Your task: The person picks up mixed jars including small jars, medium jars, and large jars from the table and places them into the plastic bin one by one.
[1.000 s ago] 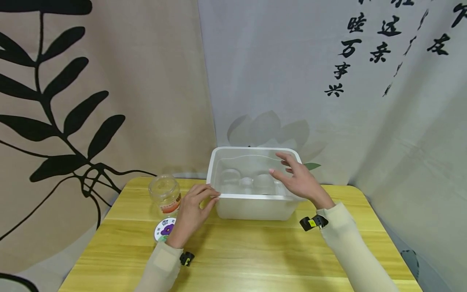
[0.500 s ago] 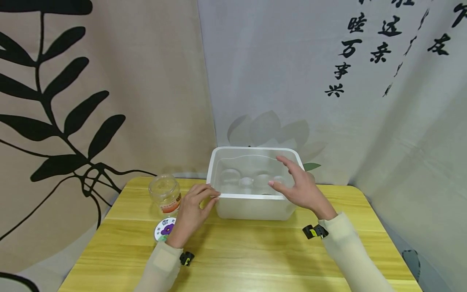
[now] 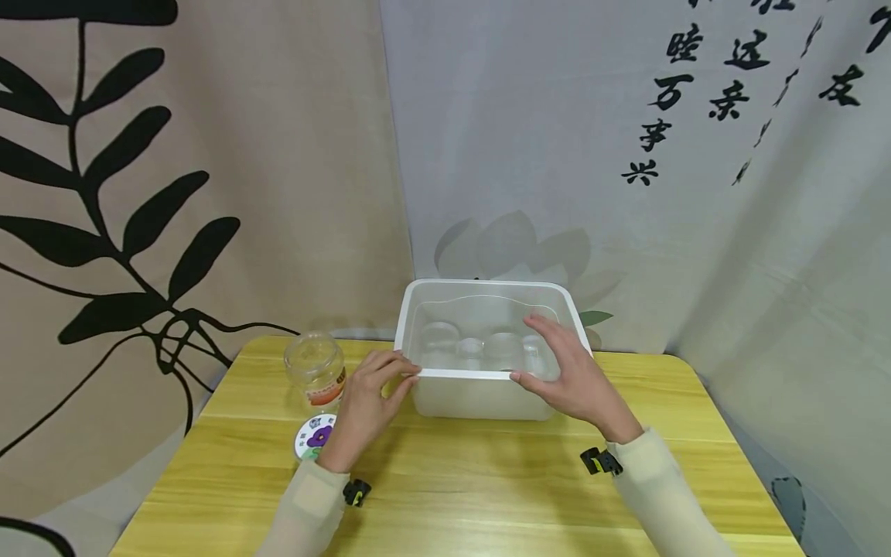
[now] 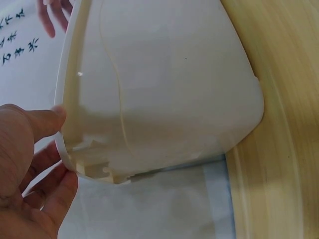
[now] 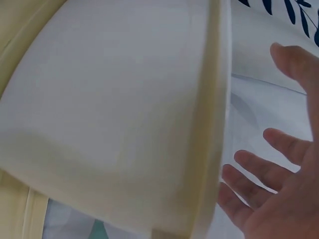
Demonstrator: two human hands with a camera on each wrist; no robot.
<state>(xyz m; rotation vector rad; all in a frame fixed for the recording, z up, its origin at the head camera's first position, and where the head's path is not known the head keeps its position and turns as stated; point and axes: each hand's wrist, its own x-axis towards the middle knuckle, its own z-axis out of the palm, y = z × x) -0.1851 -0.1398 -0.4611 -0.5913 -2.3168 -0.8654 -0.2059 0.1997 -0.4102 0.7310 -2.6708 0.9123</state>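
Note:
A white plastic storage box (image 3: pixel 480 398) stands upright at the back of the table. My left hand (image 3: pixel 369 398) grips its front left corner; in the left wrist view the thumb (image 4: pixel 47 122) lies on the rim and the fingers bend round the corner. My right hand (image 3: pixel 578 383) hovers over the front right rim with thumb and fingers spread, holding nothing. The right wrist view has its fingers (image 5: pixel 249 174) right beside the rim (image 5: pixel 224 99). Inside the box show several clear round shapes, like jars (image 3: pixel 503 352); their lower parts are hidden by the front wall.
Left of the box stands a clear jar (image 3: pixel 313 367) with an orange-red label. Before it lies a round white disc with a purple flower (image 3: pixel 316 435), partly hidden by my left wrist. The wooden table (image 3: pixel 487 487) backs onto a printed curtain (image 3: pixel 313 155).
My right hand has come down and towards me, from over the box's right side to its front right rim. The left hand and the box have stayed put.

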